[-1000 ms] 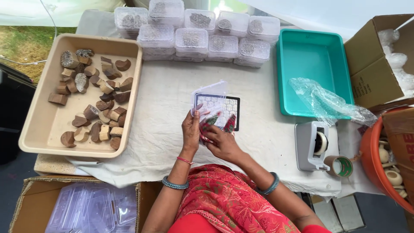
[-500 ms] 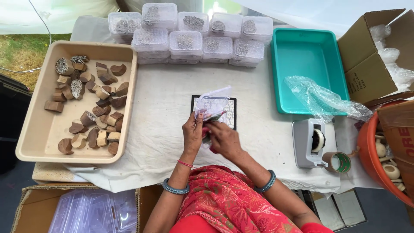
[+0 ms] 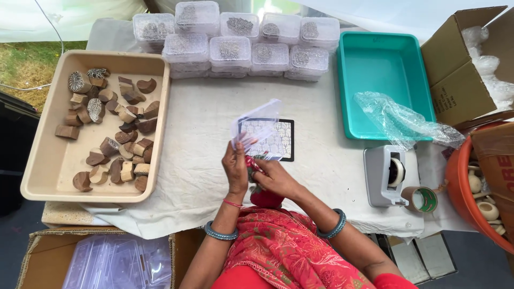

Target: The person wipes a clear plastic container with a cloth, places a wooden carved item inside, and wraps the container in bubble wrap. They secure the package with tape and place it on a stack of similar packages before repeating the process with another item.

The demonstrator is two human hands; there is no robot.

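My left hand point(image 3: 235, 170) holds up a small clear plastic box point(image 3: 256, 124) with its lid swung open, above the white cloth. My right hand point(image 3: 274, 179) is right beside it, fingers closed on small red and green items point(image 3: 256, 162) at the box's lower edge. A black-framed card with a pale printed pattern point(image 3: 276, 142) lies flat on the cloth just behind both hands, partly hidden by the box.
A beige tray point(image 3: 47, 160) of several carved wooden blocks sits left. Stacked clear lidded boxes point(image 3: 235, 45) line the back. A teal tray point(image 3: 385, 67) with a crumpled plastic bag point(image 3: 399, 120), a tape dispenser point(image 3: 385, 176) and a tape roll point(image 3: 422, 199) are right.
The hands and the clear box stay in about the same place over the card. The box's lid now stands a little more open and tilted left.
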